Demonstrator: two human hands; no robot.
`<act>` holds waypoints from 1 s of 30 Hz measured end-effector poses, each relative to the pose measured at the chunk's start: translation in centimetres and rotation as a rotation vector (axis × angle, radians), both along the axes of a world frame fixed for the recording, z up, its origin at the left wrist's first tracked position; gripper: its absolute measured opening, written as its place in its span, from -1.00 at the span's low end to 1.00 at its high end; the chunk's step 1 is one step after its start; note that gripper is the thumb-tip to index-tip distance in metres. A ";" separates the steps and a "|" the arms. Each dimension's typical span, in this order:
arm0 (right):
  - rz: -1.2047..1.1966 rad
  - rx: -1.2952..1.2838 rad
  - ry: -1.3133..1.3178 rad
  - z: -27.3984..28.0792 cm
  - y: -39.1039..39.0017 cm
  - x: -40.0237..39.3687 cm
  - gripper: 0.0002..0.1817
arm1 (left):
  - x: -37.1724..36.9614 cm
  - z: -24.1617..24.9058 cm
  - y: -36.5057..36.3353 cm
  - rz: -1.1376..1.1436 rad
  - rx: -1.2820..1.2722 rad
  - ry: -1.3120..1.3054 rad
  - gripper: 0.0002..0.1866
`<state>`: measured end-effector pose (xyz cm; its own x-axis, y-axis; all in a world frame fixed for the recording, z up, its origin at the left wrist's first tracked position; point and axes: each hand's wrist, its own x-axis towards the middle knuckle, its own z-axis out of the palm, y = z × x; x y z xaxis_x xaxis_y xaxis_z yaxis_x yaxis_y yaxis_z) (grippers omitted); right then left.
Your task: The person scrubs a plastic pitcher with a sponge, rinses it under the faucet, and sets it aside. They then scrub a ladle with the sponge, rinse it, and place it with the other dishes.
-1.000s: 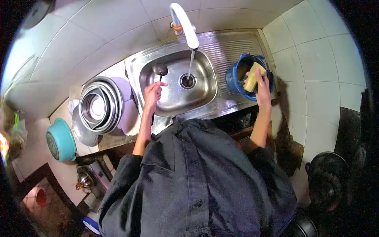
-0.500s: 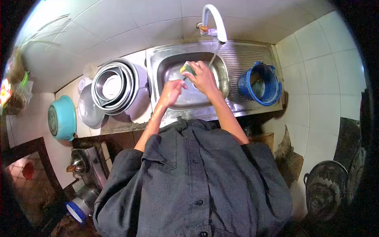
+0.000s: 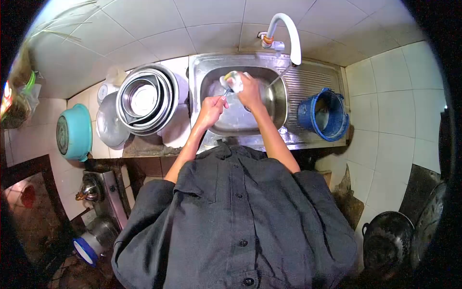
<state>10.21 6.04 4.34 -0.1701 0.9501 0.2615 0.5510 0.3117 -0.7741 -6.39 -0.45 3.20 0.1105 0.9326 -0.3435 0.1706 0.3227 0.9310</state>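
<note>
Ladle (image 3: 226, 85) over sink (image 3: 202, 72), sponge (image 3: 234, 81) in right hand (image 3: 250, 91)

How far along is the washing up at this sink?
Looks done: a stack of steel bowls sits left of the sink. In hand: the left hand holds a ladle by its handle while the right hand rubs a sponge on its bowl. Left: rinsing; water runs from the faucet.

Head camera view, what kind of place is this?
Most likely a home kitchen's washing-up corner: a steel sink under a white tap, stacked metal bowls beside it, tiled walls.
</note>
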 end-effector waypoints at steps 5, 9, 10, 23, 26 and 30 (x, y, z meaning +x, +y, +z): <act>0.013 -0.074 -0.068 -2.1 0.5 0.7 -0.56 | 0.5 -0.5 0.8 0.006 0.065 0.017 -0.60; -0.078 -0.047 0.051 -5.0 2.1 2.3 -0.60 | -0.1 -0.6 1.5 0.090 -0.218 -0.219 -0.54; -0.075 -0.048 0.053 -5.0 2.1 2.4 -0.60 | -0.4 -0.9 1.6 0.094 -0.220 -0.217 -0.54; -0.240 -0.051 0.233 -0.6 1.2 1.3 -0.53 | -0.2 -3.4 3.1 0.115 -0.326 -0.307 -0.80; -0.205 -0.197 0.102 0.3 1.0 1.1 -0.48 | 0.8 -3.2 3.7 0.092 -0.292 -0.260 -0.82; -0.001 0.091 -0.361 -1.8 0.9 1.1 -0.45 | 1.7 -2.4 4.0 0.068 -0.197 -0.235 -0.82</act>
